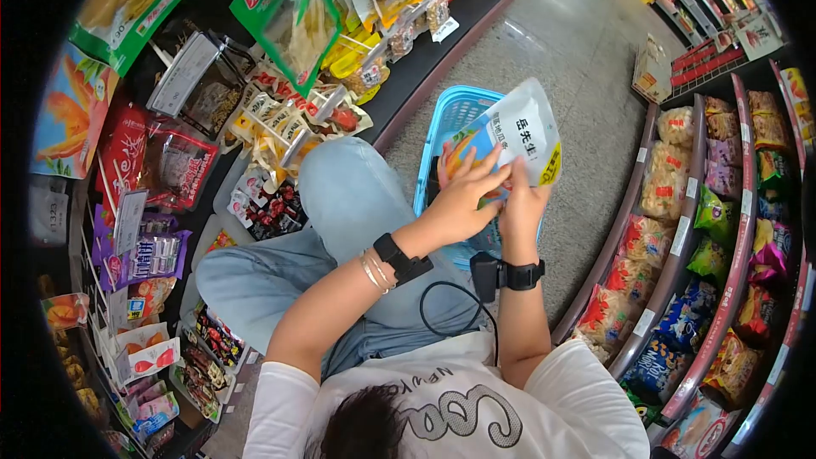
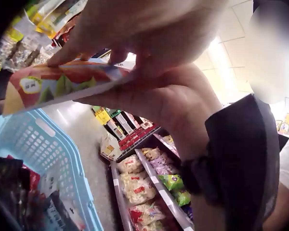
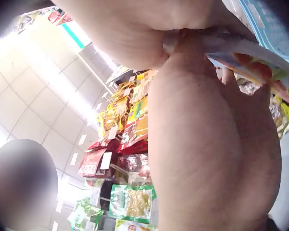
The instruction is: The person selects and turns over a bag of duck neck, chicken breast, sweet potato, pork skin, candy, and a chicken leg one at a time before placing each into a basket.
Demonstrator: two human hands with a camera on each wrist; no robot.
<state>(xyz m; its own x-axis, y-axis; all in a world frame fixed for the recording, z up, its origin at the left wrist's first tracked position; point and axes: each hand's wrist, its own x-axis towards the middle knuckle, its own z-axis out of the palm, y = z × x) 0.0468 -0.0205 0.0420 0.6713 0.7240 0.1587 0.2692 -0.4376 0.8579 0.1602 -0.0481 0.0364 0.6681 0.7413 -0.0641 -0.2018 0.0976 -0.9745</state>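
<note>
The white pouch [image 1: 520, 129] carries big black Chinese characters, apparently "岳先生" (the smaller print beside them is too fine to read). The shirt [image 1: 476, 408] says "NEW YORK" above large looping letters, "coo". A grey shelf tag [image 1: 48, 219] shows "1323".

A shop aisle: shelves [image 1: 680, 229] of bagged snacks on both sides, price tags [image 1: 129, 219] clipped to hanging packets, a blue basket [image 1: 450, 123] on the tiled floor [image 1: 578, 59].
</note>
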